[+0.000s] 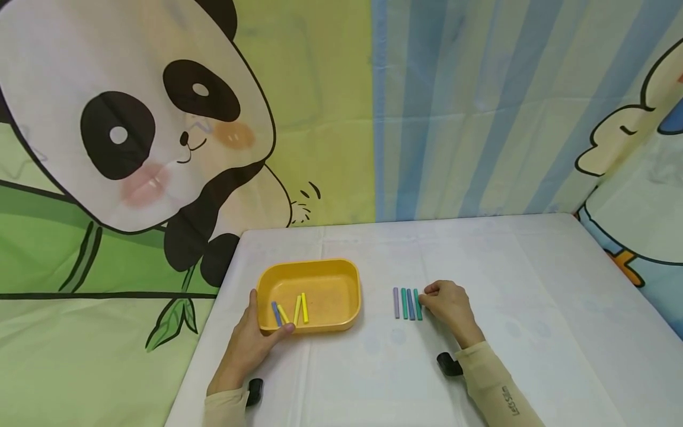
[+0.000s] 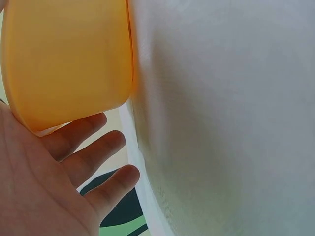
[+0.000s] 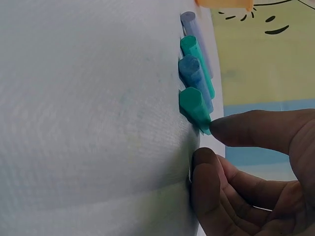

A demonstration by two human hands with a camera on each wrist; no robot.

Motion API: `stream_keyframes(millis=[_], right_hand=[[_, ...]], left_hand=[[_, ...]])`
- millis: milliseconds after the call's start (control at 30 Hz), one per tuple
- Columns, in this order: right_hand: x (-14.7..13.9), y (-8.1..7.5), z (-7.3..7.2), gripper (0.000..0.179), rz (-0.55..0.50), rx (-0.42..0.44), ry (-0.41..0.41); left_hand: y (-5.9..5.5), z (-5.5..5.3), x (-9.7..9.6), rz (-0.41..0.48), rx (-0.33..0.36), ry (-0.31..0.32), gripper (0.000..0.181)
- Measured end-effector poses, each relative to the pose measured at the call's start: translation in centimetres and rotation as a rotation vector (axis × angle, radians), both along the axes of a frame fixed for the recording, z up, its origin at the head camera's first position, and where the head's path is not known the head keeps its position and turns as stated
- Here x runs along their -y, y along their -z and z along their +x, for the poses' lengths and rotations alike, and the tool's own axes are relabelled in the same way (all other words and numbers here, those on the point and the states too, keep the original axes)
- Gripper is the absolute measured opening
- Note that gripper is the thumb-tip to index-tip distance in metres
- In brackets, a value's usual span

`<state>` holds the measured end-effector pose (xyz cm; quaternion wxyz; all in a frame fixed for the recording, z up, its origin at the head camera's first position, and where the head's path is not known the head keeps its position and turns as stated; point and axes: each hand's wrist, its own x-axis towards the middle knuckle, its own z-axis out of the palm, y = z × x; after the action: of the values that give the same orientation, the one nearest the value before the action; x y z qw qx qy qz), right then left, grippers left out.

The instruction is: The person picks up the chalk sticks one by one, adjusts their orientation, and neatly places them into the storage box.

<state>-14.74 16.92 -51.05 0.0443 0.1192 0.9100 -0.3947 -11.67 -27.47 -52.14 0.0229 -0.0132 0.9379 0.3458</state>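
Note:
My left hand (image 1: 248,344) holds the near left corner of a yellow plastic tray (image 1: 331,279), thumb on the near rim and fingers along the left side. In the left wrist view, several spread fingers (image 2: 101,155) show beside the tray wall. One blue and three yellow chalk sticks (image 1: 305,308) lie inside. My right hand (image 1: 450,308) is at the right end of a row of chalk sticks: purple (image 1: 396,303), green (image 1: 404,303), blue (image 1: 410,304), green (image 1: 418,304). Its thumb touches the last green stick in the right wrist view; the other fingers are bent, apart from it.
A white cloth (image 1: 480,255) covers the table. Behind it hangs a printed curtain (image 1: 331,118) with a panda and blue stripes. Black wrist devices (image 1: 449,364) sit at both cuffs.

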Motion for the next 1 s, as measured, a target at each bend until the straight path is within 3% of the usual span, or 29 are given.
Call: stream_keyframes(millis=[1000], right_hand=[[0.14,-0.36,0.09,0.025,0.005,0.007,-0.008]], left_hand=[[0.16,-0.04,-0.06,0.002,-0.002,-0.004,0.133]])
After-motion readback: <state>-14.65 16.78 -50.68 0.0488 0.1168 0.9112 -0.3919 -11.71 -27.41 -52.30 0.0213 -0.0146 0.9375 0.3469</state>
